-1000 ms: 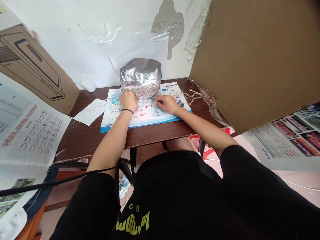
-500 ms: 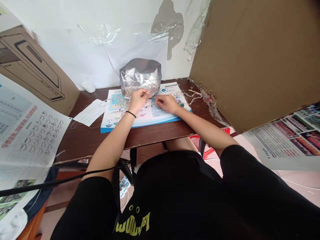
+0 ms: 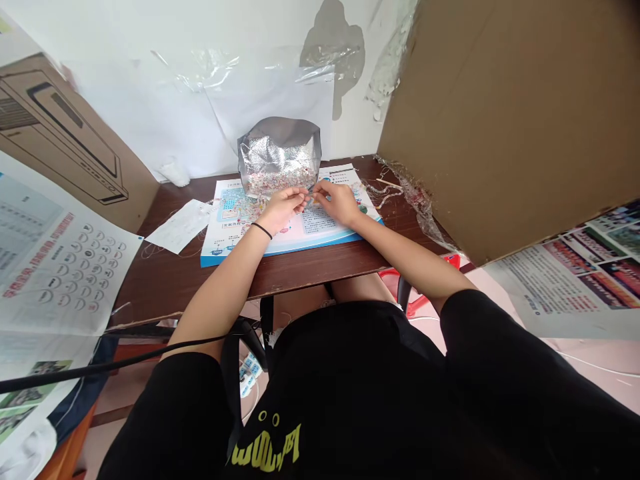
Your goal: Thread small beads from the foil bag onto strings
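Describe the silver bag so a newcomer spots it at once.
On the dark wooden desk, find the printed sheet. Just past the left hand and right hand, at its far edge, sits a crinkled silver bag, with small colored bits heaped inside.

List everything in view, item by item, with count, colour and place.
foil bag: 1, silver, upright on the table by the wall
small pieces: many, pink and white, inside the bag
printed board: 1, white and blue, on the table under the hands
paper slip: 1, white, left of the board
table: 1, dark brown, in front of the person
cardboard panel: 1, brown, right
printed carton: 1, brown, left
posters: 2, white with print, left and right
left hand: 1, bare, by the bag
right hand: 1, bare, fingertips close to the left hand's
wristband: 1, black, left wrist
T-shirt: 1, black, worn
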A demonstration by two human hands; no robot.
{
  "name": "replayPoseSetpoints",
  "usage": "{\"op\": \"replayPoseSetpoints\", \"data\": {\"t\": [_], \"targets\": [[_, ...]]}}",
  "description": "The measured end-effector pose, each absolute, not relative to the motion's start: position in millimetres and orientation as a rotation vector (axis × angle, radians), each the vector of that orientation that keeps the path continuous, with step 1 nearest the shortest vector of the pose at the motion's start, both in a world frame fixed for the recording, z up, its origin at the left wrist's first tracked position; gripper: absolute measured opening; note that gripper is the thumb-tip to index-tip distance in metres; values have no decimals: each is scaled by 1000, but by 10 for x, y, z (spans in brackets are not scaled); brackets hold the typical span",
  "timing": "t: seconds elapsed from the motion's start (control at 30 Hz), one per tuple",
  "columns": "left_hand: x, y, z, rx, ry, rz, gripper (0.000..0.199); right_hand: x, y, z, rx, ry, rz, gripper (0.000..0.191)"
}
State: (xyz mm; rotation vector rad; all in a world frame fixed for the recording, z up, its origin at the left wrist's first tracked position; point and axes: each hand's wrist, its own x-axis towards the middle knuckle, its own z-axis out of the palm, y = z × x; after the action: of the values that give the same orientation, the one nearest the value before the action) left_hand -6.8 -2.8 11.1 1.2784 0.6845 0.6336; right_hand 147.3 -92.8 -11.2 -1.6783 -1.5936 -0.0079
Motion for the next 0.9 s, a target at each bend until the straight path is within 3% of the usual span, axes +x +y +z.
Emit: {"op": "replayPoseSetpoints", "data": {"t": [0.53, 0.9], "targets": [[-58, -34, 73, 1319, 681, 615, 14, 1402, -944, -120, -1618, -1545, -16, 17], [-162, 20, 46, 1098, 655, 649, 15, 1400, -894, -197, -1500, -1457, 155, 19]]}}
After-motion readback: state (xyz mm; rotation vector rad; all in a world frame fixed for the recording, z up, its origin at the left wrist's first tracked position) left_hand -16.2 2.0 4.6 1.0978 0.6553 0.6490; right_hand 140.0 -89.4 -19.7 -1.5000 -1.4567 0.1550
